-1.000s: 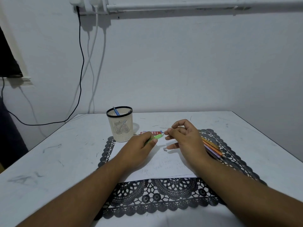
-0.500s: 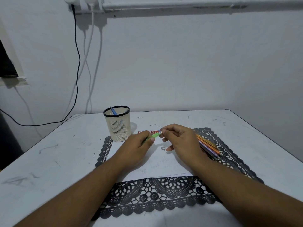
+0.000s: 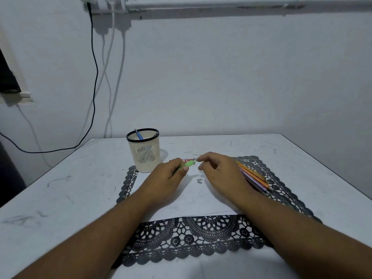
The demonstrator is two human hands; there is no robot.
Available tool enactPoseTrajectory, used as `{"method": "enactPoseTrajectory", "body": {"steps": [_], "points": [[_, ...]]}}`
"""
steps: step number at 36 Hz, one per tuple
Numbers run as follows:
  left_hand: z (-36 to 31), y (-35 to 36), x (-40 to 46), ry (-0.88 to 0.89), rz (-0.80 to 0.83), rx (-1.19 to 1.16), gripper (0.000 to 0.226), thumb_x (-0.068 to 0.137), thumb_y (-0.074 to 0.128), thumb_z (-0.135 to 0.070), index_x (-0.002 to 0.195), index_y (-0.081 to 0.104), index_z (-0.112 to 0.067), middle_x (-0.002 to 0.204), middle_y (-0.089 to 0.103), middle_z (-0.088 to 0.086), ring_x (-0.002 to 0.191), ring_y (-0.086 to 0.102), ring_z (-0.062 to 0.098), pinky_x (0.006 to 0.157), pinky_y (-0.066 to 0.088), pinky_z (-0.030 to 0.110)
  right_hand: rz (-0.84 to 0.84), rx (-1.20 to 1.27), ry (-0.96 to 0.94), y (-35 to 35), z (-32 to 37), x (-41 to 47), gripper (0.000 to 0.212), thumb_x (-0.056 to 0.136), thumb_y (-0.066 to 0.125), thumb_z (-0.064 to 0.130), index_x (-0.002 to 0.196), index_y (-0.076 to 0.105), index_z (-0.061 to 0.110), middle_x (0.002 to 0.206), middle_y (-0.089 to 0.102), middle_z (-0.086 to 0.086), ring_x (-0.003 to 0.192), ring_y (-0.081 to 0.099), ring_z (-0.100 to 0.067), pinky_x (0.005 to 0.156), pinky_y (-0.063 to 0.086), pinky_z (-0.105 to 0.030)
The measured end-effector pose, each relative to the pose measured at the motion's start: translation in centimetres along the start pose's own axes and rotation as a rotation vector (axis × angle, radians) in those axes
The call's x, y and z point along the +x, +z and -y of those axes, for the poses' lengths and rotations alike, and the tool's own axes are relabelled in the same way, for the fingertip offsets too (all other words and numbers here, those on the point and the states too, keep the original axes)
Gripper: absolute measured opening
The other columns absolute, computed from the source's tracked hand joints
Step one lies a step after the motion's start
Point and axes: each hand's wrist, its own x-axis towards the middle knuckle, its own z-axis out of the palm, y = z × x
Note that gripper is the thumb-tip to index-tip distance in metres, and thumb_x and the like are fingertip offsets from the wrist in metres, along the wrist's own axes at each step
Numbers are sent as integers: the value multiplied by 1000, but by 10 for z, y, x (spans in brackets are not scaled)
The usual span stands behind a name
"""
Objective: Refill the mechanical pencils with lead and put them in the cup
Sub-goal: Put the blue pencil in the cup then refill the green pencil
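Note:
My left hand (image 3: 167, 180) grips a green mechanical pencil (image 3: 188, 164), its top end pointing right. My right hand (image 3: 219, 171) pinches something tiny at that end with thumb and forefinger; what it pinches is too small to tell. A small grey cap (image 3: 199, 180) lies on the white paper (image 3: 193, 202) between my hands. A red lead case (image 3: 186, 160) lies just behind the pencil. The cream mesh cup (image 3: 144, 152) with a black rim stands at the left and holds a blue pencil (image 3: 138, 134). Several orange and purple pencils (image 3: 254, 176) lie in a bundle to the right.
A black lace placemat (image 3: 193, 238) lies under the paper on the white table (image 3: 60, 198). Black and white cables (image 3: 94, 77) hang down the wall at the back left. The table's right edge runs diagonally past the pencil bundle.
My right hand has come down and closed in on the pencil's top end, its fingertips now pinched there. My left hand has kept its hold on the green pencil.

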Motion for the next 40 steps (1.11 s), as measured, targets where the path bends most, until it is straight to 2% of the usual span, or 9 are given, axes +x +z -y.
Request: {"method": "enactPoseTrajectory", "body": {"steps": [6, 9, 21, 26, 32, 35, 37, 38, 40], "points": [[3, 0, 1, -28, -35, -6, 33, 106, 51, -39, 78, 53, -22, 64, 51, -6, 57, 41, 7, 59, 32, 34, 100, -259, 110, -6, -12, 6, 11, 89, 72, 31, 79, 71, 28, 78, 71, 12, 74, 65, -7, 72, 59, -41], [6, -1, 2, -37, -43, -2, 34, 106, 51, -39, 75, 51, -24, 64, 50, -7, 57, 41, 8, 59, 33, 35, 166, -247, 169, -4, -13, 1, 17, 85, 78, 39, 78, 71, 24, 72, 69, 10, 66, 62, -9, 61, 52, -34], [6, 0, 1, -70, -34, 41, 36, 105, 52, -39, 72, 47, -26, 65, 51, -8, 59, 42, 9, 59, 33, 35, 245, -469, 114, 0, -10, 5, 21, 94, 69, 41, 77, 68, 29, 79, 67, 13, 74, 61, -6, 64, 45, -29], [6, -1, 0, -84, -14, 60, 36, 105, 52, -40, 72, 47, -26, 66, 51, -8, 60, 44, 11, 60, 34, 35, 169, -303, 144, -3, -10, 5, 17, 94, 69, 29, 77, 69, 27, 77, 71, 11, 71, 67, -13, 62, 54, -37], [3, -4, -1, -81, 28, 134, 31, 105, 50, -39, 78, 52, -25, 73, 58, -4, 67, 50, 14, 62, 38, 35, 77, -71, 191, -9, -5, 8, 9, 91, 68, 12, 83, 68, 15, 85, 72, -12, 63, 52, -11, 49, 37, -18], [1, -5, -1, -83, 42, 139, 28, 105, 50, -37, 80, 55, -23, 73, 57, -6, 69, 51, 13, 65, 41, 35, 74, 57, 197, -8, -3, 7, 15, 95, 64, 8, 91, 74, 19, 86, 70, -19, 64, 51, -22, 50, 36, -18], [1, -5, -1, -87, 41, 135, 29, 105, 51, -37, 79, 54, -24, 73, 57, -6, 70, 51, 13, 67, 44, 38, 73, 105, 196, -8, -2, 7, 21, 98, 62, 9, 97, 78, 23, 88, 75, -13, 72, 60, -35, 58, 42, -23], [1, -5, -1, -89, 41, 135, 29, 105, 51, -38, 79, 54, -24, 74, 57, -6, 70, 52, 14, 67, 44, 38, 64, 126, 195, -8, -2, 6, 21, 98, 63, 8, 97, 79, 21, 90, 76, -9, 78, 67, -29, 61, 45, -22], [1, -4, -1, -92, 43, 139, 29, 105, 51, -38, 79, 55, -25, 75, 58, -5, 70, 52, 14, 67, 44, 38, 56, 195, 207, -8, 1, 5, 19, 98, 65, 5, 97, 80, 15, 90, 77, -8, 68, 65, -11, 56, 45, -14]]}}
